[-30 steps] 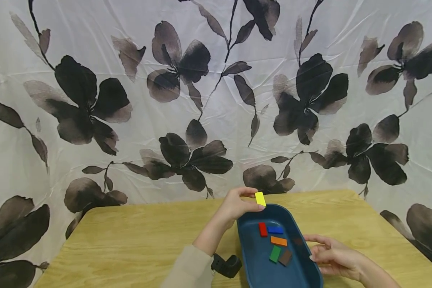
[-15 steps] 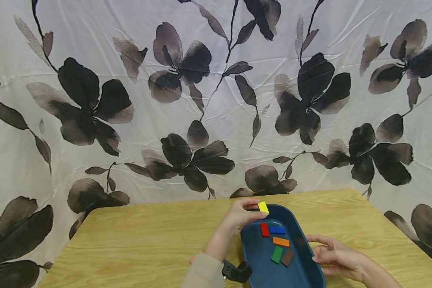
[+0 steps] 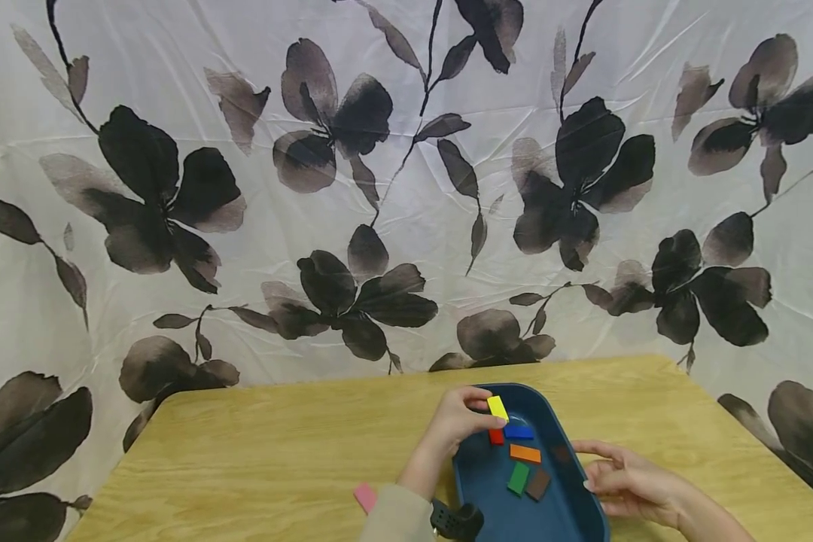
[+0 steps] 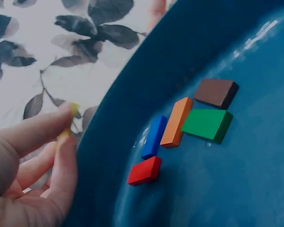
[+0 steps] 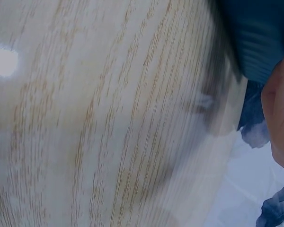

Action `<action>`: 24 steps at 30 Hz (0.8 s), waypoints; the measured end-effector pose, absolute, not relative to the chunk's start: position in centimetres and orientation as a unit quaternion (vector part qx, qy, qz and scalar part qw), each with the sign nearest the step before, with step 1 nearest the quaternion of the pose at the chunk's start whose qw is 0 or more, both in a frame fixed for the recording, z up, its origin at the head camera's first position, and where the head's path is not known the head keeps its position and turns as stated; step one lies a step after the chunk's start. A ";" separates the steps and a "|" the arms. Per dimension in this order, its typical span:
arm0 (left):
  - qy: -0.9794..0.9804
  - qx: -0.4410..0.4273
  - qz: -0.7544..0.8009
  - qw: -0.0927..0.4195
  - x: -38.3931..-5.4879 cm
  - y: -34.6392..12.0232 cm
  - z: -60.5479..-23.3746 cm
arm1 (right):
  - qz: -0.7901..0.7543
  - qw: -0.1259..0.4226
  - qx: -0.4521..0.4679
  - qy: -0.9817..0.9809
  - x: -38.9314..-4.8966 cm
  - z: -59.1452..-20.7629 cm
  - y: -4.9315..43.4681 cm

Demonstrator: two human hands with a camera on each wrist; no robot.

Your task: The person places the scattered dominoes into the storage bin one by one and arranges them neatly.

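My left hand (image 3: pixel 457 415) pinches a yellow block (image 3: pixel 497 408) between thumb and fingers, above the far end of a blue tray (image 3: pixel 462 474). Only slivers of that block show in the left wrist view. Inside the tray lie a red block (image 4: pixel 145 171), a blue block (image 4: pixel 155 137), an orange block (image 4: pixel 177 122), a green block (image 4: pixel 206 124) and a brown block (image 4: pixel 215 92). In the head view the left hand's thumb hangs just over the red one. My right hand (image 3: pixel 633 482) touches the tray's right side with loosely bent fingers.
A pink block (image 3: pixel 364 495) lies on the wooden table (image 3: pixel 264 444), left of the tray and partly behind the left sleeve (image 3: pixel 396 516). A black wrist device (image 3: pixel 457 519) sits by that sleeve. Floral cloth (image 3: pixel 406 188) hangs behind the table.
The left hand has carried the yellow block down and slightly right, from the far rim to over the tray. More of the pink block now shows. The right hand stays at the tray's side.
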State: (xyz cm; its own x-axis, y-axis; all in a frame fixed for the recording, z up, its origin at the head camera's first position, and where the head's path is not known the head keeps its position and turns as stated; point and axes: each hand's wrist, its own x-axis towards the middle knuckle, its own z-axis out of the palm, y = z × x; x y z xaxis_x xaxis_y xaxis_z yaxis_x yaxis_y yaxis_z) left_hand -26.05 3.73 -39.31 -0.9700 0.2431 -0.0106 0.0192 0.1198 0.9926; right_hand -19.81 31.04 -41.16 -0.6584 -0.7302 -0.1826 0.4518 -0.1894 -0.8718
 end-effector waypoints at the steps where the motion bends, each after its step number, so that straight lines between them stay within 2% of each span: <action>1: 0.756 0.094 0.642 0.082 -26.0 3.8 -39.2 | -0.759 0.389 -0.139 0.503 -19.8 -41.1 31.1; 9: 0.820 0.156 0.543 0.093 -25.8 4.5 -39.0 | -0.757 0.391 -0.142 0.504 -19.7 -40.8 31.3; 14: 0.885 0.205 0.406 0.102 -25.3 4.9 -38.5 | -0.757 0.383 -0.137 0.512 -19.7 -40.8 31.3; 20: 0.908 0.200 0.341 0.141 -24.9 5.3 -39.0 | -0.756 0.382 -0.137 0.513 -19.5 -41.1 31.1; 24: 0.916 0.197 0.329 0.120 -24.9 5.6 -39.4 | -0.757 0.389 -0.140 0.506 -19.6 -41.0 31.1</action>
State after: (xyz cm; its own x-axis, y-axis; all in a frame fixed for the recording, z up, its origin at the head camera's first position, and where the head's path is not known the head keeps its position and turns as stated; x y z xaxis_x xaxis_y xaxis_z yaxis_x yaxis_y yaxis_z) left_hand -24.86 5.57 -39.37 -0.8935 0.4396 -0.0911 0.2815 0.7066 0.6492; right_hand -19.59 31.14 -41.03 -0.6584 -0.7304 -0.1817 0.4466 -0.1848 -0.8754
